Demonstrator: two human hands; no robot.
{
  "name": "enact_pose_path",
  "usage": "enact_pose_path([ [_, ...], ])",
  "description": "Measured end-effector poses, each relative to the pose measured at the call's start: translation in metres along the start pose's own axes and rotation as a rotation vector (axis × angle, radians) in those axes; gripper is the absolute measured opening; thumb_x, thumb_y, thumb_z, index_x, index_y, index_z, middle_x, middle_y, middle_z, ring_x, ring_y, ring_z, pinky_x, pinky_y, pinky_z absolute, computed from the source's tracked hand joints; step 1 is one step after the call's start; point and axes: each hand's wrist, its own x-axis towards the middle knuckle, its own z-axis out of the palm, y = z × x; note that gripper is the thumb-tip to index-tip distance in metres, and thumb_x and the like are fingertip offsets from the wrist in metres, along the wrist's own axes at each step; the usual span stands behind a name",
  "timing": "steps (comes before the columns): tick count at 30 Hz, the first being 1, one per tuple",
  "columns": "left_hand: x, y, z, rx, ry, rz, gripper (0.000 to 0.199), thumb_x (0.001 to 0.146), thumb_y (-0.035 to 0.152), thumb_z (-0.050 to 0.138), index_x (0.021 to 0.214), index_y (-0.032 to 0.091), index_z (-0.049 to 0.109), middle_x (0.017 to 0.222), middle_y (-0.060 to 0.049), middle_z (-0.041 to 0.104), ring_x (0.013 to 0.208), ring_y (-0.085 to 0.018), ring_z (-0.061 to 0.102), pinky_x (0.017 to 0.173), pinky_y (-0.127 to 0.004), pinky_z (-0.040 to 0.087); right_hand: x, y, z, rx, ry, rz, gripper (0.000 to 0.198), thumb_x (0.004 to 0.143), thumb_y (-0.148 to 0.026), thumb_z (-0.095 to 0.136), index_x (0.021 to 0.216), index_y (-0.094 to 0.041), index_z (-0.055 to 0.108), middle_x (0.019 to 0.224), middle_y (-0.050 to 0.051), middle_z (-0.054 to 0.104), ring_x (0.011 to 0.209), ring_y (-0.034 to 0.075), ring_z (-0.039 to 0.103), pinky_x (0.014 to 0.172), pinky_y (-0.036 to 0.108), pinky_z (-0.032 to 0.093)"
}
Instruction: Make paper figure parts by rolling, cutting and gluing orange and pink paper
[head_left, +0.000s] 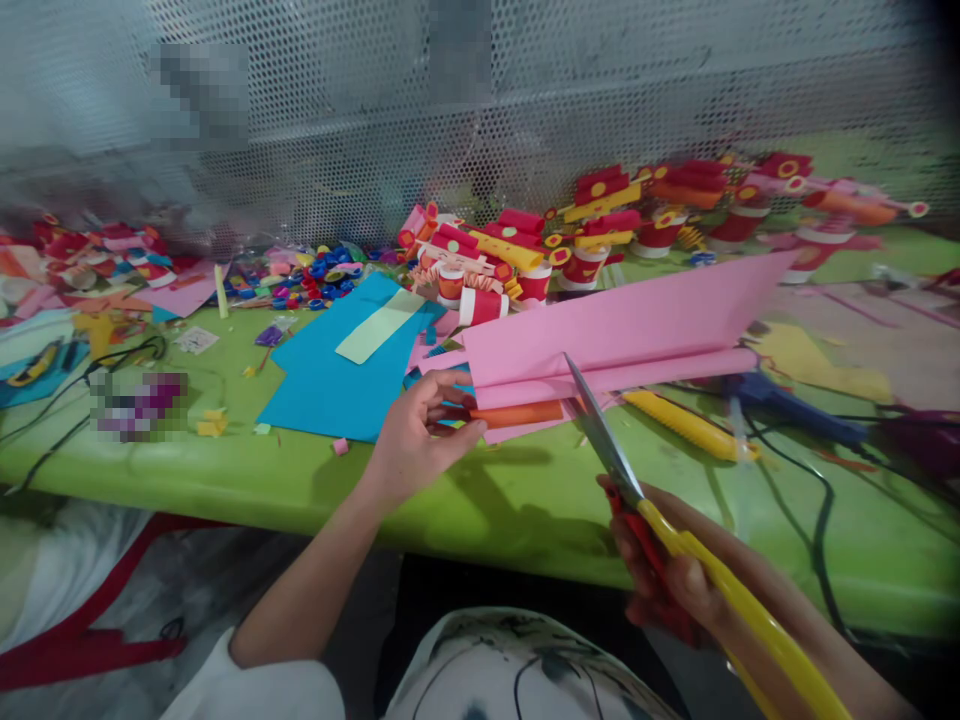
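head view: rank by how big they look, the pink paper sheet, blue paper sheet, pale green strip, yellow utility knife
1. pink paper sheet
2. blue paper sheet, close to the pink, so unsure
3. yellow utility knife
4. pale green strip, similar to the knife

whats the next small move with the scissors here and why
Probably close the scissors to start the cut. Their blades lie at the near edge of the folded pink paper, with the tip reaching over it, and the right hand grips the handles. The left hand pinches the paper's left end beside an orange strip, holding it steady above the green table.
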Motion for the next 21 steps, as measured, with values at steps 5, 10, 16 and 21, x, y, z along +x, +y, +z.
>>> enact_pose_path([
  [5,0.002,0.003,0.001,-0.014,-0.017,-0.011,0.044,0.078,0.022,0.081,0.117,0.021,0.063,0.096,-0.003,0.073,0.086,-0.015,0.073,0.074,-0.024,0.059,-0.001,0.0,0.002,-0.043,0.017,-0.04,0.064,0.075,-0.074,0.069,0.127,-0.037,0.073,0.087,0.004,0.07,0.058,0.02,0.063,0.057,0.035,0.062],
  [10,0.002,0.003,0.001,-0.051,-0.033,-0.021,0.045,0.076,0.02,0.082,0.118,0.02,0.064,0.097,-0.004,0.073,0.086,-0.016,0.072,0.074,-0.024,0.059,-0.003,-0.001,0.002,-0.084,0.047,0.002,0.07,0.072,-0.08,0.067,0.129,-0.038,0.072,0.094,0.006,0.073,0.064,0.024,0.069,0.059,0.037,0.064],
  [16,0.005,-0.006,0.0,-0.108,-0.043,-0.012,0.042,0.077,0.021,0.082,0.115,0.019,0.065,0.096,-0.005,0.072,0.086,-0.016,0.071,0.073,-0.025,0.058,-0.001,0.002,0.0,-0.045,0.027,0.009,0.068,0.073,-0.078,0.069,0.128,-0.039,0.072,0.089,0.003,0.073,0.061,0.02,0.068,0.058,0.033,0.064],
  [21,0.009,-0.015,0.001,-0.112,-0.066,0.006,0.043,0.075,0.02,0.082,0.115,0.019,0.065,0.098,-0.004,0.072,0.084,-0.016,0.071,0.074,-0.027,0.058,0.001,0.002,-0.001,-0.082,0.002,-0.027,0.075,0.075,-0.08,0.066,0.135,-0.034,0.068,0.095,0.005,0.073,0.064,0.021,0.07,0.06,0.035,0.065],
])
